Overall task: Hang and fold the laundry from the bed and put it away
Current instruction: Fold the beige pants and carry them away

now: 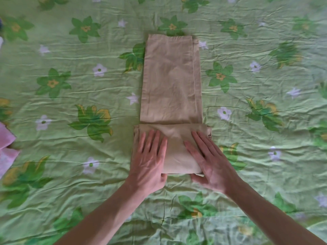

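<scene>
Beige trousers [171, 82] lie lengthwise on the bed, folded into a long narrow strip with the near end turned over into a thick fold. My left hand [149, 161] rests flat on the left part of that fold, fingers spread, thumb under its near edge. My right hand [210, 160] lies flat on the right part, thumb tucked under the near edge too. Both hands hold the folded end between thumb and fingers.
The bed is covered by a wrinkled green sheet [70, 138] printed with flowers. A pink garment [7, 149] lies at the left edge of the view. A dark bit of something shows at the far upper left.
</scene>
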Available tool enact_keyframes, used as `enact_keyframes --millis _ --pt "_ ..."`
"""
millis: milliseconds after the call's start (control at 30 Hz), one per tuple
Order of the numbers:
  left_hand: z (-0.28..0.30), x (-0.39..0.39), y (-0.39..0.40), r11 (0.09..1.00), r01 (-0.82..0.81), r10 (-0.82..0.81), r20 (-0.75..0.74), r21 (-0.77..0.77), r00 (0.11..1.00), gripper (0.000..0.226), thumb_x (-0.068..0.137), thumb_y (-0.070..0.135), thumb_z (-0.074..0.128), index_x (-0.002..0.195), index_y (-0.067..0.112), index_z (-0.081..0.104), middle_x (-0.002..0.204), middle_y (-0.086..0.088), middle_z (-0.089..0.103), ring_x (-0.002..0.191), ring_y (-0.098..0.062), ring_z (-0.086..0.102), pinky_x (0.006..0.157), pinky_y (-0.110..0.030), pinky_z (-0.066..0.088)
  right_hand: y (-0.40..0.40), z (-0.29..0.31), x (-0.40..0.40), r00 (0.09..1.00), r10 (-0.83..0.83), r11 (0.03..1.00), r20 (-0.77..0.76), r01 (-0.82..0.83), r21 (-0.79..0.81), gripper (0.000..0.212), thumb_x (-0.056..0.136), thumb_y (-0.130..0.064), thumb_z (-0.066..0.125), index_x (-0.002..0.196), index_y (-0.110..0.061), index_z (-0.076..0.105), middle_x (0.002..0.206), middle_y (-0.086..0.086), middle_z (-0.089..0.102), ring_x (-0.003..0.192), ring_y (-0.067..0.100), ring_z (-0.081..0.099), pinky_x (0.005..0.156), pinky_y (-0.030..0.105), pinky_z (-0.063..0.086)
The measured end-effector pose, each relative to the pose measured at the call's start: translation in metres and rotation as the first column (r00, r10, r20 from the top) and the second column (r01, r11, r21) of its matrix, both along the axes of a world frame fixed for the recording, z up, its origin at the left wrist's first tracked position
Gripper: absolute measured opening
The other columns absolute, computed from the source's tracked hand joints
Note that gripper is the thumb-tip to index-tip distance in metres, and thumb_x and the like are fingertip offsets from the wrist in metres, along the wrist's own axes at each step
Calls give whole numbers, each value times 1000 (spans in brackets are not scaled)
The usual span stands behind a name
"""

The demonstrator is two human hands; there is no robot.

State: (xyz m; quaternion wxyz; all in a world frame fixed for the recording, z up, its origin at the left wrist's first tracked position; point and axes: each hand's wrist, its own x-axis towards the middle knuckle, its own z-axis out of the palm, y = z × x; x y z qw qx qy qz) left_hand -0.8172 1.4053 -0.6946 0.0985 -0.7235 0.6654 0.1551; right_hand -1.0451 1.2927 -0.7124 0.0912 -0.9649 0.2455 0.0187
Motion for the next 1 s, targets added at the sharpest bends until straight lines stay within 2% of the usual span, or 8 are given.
enact_keyframes --millis 267,367,467,600,733,833,900,1000 --pt "62 5 -22 979 32 -14 -87 202 996 78 91 46 63 152 18 24 152 -10 43 137 -29 43 122 -49 31 -8 35 -8 992 22 996 122 -33 83 83 89 -60 65 156 -15 44 157 13 49 138 26 56 116 42 40" --pt "79 9 -26 913 29 133 -365 406 922 67 100 28 59 157 23 25 138 -6 50 96 -14 50 89 -24 46 -6 60 -13 986 -13 977 169 -23 211 70 87 -57 67 145 -19 56 135 3 70 101 18 75 90 33 63" --pt "91 25 -36 831 151 168 -500 535 849 42 101 28 61 140 19 50 102 3 57 75 -8 49 64 -17 43 -9 80 -20 988 -58 914 145 -6 405 58 92 -65 65 140 -33 56 105 -11 77 70 -4 68 64 15 59" --pt "95 48 -45 763 125 366 -584 634 725 35 98 28 68 128 17 56 101 -1 61 72 -9 58 53 -11 45 -21 82 -25 957 -232 735 175 54 676 51 90 -61 73 131 -32 65 91 -18 76 68 2 72 56 19 57" --pt "77 78 -41 902 -227 428 -699 367 573 35 84 43 83 108 21 69 89 -4 72 58 -7 59 46 -22 45 -25 68 -14 799 -551 633 241 212 745 49 89 -60 72 126 -29 65 88 -14 75 62 10 69 51 25 54" --pt "59 78 -30 831 -527 437 -794 178 423 48 80 51 81 115 21 67 92 0 71 66 -17 64 50 -29 53 -25 52 4 657 -692 662 298 413 626 59 89 -63 61 135 -28 55 69 -7 65 58 10 62 53 30 51" --pt "45 68 -27 767 -632 425 -826 111 371 56 84 50 77 130 23 61 108 10 69 88 -5 68 69 -21 57 -23 42 15 633 -703 684 324 477 551 62 94 -64 53 143 -26 47 66 -13 56 57 4 58 55 30 49" --pt "19 63 -26 766 -618 271 -784 -176 559 50 100 38 69 143 18 54 140 5 53 132 1 51 111 -28 47 -20 27 28 600 -727 666 335 497 556 66 99 -63 47 153 -27 34 122 1 63 108 17 65 89 36 55"
